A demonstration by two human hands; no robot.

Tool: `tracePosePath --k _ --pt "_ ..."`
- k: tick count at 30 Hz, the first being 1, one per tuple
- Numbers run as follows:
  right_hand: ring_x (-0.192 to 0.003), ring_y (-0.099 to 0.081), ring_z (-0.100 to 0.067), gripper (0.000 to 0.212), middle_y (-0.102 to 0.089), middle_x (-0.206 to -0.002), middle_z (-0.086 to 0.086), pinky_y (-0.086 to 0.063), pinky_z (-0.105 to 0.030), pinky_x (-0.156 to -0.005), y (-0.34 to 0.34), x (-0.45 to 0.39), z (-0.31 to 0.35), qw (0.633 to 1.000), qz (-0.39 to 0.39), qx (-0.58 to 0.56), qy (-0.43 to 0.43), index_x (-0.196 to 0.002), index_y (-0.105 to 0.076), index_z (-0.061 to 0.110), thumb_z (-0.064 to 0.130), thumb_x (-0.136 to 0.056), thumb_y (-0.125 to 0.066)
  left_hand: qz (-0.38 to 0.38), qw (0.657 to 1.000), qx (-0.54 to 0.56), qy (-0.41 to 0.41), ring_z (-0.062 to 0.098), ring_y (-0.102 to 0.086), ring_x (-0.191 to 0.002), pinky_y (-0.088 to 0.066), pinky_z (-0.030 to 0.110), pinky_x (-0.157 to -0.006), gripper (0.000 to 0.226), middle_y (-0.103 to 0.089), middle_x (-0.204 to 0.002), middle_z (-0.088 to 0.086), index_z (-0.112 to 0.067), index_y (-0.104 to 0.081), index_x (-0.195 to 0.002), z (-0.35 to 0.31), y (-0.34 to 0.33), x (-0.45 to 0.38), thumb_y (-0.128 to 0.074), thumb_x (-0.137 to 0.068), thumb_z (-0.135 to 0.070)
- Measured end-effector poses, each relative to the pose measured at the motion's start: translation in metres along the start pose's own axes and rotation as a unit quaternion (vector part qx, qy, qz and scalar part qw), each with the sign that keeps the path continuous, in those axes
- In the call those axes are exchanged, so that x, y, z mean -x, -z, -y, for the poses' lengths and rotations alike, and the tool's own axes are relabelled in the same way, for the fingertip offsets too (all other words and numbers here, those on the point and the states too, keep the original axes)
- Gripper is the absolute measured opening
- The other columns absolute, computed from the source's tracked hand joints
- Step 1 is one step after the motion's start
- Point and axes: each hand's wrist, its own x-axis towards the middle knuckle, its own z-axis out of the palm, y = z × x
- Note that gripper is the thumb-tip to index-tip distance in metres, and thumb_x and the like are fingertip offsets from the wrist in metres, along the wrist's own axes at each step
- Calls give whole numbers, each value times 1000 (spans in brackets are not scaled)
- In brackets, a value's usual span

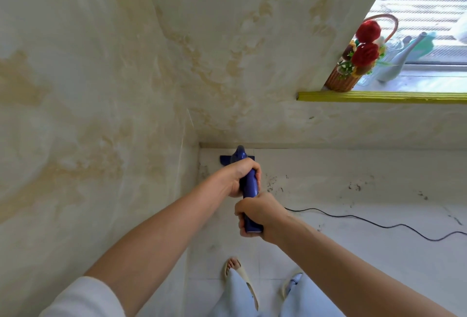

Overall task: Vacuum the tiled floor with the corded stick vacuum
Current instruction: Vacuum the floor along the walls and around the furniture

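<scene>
Both hands wrap the blue stick vacuum [249, 185]: left hand [240, 177] above, right hand [257, 214] lower, fingers curled tight for steering. Beyond the knuckles its head [226, 159] meets the corner; the cord [379, 224] trails rightward.

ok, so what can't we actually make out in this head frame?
- Vacuum shaft: foreshortened, hidden behind the left hand and right hand.
- Floor head: only its blue ends show past the body.
- Power cord: cut off by the right edge; plug out of view.
- Dark specks on the floor: too small to identify.
- Window sill items beyond the flower basket: blurred.
</scene>
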Motion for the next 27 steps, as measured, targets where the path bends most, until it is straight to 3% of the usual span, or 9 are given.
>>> tracePosePath --k 5,11,20,27 --pt "-52 -42 -16 21 -41 -66 -10 -42 -24 -44 5 -16 5 1000 4 -8 -8 -87 -41 6 -14 -83 -46 -27 1000 9 -11 13 -42 -33 -38 18 -42 32 -44 -44 -1 -12 -43 -49 -6 -3 -12 -49 -79 -4" --pt "-46 -45 -14 19 -46 -64 -8 -45 -23 -41 42 -6 -4 997 -9 71 -6 -93 -44 7 -9 -84 -50 -25 999 37 -24 14 -44 -31 -38 23 -45 26 -47 -43 3 -8 -45 -49 10 -33 -21 -47 -74 -3" --pt "-53 -44 -15 24 -44 -68 -9 -45 -18 -40 61 -14 12 999 49 13 -1 -97 -45 7 -13 -84 -49 -50 997 49 -17 13 -43 -34 -39 20 -42 29 -45 -45 0 -10 -45 -48 -10 -47 -23 -49 -76 -2" --pt "-51 -43 -16 21 -43 -65 -9 -43 -21 -41 116 -22 6 992 87 90 -2 -93 -42 7 -11 -83 -47 -86 991 94 -44 13 -43 -31 -37 22 -46 31 -45 -43 1 -10 -44 -51 2 -89 -36 -48 -81 -4"
